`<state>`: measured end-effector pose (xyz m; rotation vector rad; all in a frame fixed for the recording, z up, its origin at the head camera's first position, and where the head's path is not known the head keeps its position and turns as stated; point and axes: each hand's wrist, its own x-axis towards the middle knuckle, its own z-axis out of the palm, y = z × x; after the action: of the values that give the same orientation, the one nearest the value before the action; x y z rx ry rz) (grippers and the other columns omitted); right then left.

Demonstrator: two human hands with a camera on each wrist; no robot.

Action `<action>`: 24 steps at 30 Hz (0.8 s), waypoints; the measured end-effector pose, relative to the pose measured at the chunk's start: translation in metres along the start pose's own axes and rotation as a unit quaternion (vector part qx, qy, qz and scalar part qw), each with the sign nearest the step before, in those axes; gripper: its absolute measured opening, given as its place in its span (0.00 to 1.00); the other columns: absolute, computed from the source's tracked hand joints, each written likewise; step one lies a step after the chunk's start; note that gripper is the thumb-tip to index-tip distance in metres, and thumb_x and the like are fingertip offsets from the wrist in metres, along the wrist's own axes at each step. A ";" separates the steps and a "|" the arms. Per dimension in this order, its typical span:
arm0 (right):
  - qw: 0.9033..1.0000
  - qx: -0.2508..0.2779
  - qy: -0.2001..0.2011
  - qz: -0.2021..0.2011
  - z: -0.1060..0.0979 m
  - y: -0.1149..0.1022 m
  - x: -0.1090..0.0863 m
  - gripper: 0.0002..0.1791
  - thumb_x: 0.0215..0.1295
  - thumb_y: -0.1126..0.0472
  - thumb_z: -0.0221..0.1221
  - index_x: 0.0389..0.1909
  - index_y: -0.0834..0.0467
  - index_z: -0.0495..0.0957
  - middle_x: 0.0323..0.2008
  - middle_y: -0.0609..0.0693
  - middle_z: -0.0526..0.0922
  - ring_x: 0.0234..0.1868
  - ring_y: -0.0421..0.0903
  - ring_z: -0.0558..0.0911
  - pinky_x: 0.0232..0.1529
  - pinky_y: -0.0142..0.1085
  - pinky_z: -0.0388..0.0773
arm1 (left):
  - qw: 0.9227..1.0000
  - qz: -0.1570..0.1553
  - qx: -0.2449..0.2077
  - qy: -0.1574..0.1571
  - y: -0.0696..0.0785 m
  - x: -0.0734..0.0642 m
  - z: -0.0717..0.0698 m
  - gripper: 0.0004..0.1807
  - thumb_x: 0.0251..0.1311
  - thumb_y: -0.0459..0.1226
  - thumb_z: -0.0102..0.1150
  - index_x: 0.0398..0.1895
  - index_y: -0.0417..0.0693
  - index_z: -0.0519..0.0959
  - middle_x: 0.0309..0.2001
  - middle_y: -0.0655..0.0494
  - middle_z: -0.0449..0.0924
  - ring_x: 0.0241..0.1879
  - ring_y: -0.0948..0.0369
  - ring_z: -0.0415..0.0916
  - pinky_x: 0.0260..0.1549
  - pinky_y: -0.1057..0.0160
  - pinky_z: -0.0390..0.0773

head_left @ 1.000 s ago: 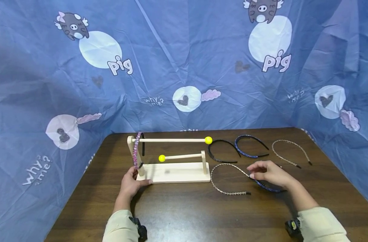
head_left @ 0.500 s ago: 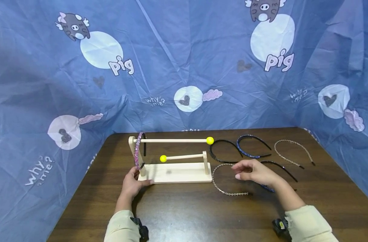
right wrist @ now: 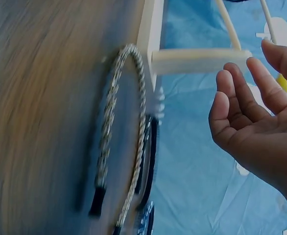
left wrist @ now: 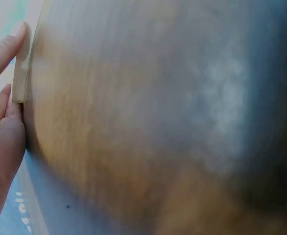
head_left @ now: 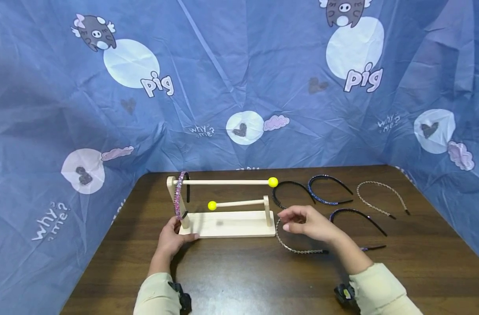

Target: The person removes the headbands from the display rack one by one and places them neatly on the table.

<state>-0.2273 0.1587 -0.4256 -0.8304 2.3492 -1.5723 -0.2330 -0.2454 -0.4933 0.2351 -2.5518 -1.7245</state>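
Note:
My left hand (head_left: 171,244) grips the left end of a wooden headband stand (head_left: 231,224), its thumb over the base board in the left wrist view. A pink glittery headband (head_left: 178,197) hangs at the left end of the stand's upper bar. Right of the base, my right hand (head_left: 312,224) hovers with loosely bent fingers and holds nothing. Below it lies a gold braided headband (head_left: 300,252), partly hidden by the hand in the head view; the right wrist view shows this braided band (right wrist: 107,125) beside the stand.
A black headband (head_left: 291,182), a blue glittery headband (head_left: 322,201) and another gold braided headband (head_left: 368,202) lie at the back right. Nearer, a dark blue headband (head_left: 355,211) is partly covered by my right forearm. Yellow balls (head_left: 273,182) cap the stand's bars. Blue cloth hangs behind the table.
My right hand has moved left, from the dark blue headband across the near gold braided one toward the stand. The left hand stays at the stand's base.

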 end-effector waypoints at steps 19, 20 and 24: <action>0.993 0.115 0.009 -0.025 0.051 -0.037 0.042 0.19 0.61 0.72 0.56 0.53 0.70 0.72 0.43 0.60 0.79 0.43 0.52 0.76 0.40 0.34 0.75 | 1.000 0.001 -0.009 -0.008 -0.002 -0.001 -0.002 0.41 0.36 0.24 0.72 0.59 0.33 0.65 0.55 0.34 0.70 0.54 0.47 0.69 0.49 0.60 0.71; 0.992 0.125 0.007 -0.026 0.053 -0.035 0.045 0.19 0.61 0.72 0.56 0.54 0.70 0.71 0.43 0.60 0.79 0.43 0.52 0.76 0.41 0.34 0.76 | 1.000 -0.001 -0.009 -0.007 -0.002 -0.001 -0.002 0.41 0.36 0.24 0.72 0.59 0.34 0.66 0.55 0.34 0.70 0.54 0.47 0.69 0.49 0.60 0.70; 0.989 0.143 0.001 -0.032 0.064 -0.043 0.052 0.20 0.61 0.73 0.56 0.55 0.72 0.70 0.45 0.63 0.78 0.45 0.53 0.76 0.43 0.35 0.75 | 1.000 -0.005 -0.009 -0.005 -0.002 0.000 -0.004 0.40 0.36 0.24 0.72 0.59 0.34 0.66 0.55 0.35 0.71 0.54 0.47 0.69 0.48 0.61 0.71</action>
<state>-0.2264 0.0679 -0.4058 -0.8420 2.0484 -1.8779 -0.2327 -0.2496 -0.4941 0.2394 -2.5460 -1.7549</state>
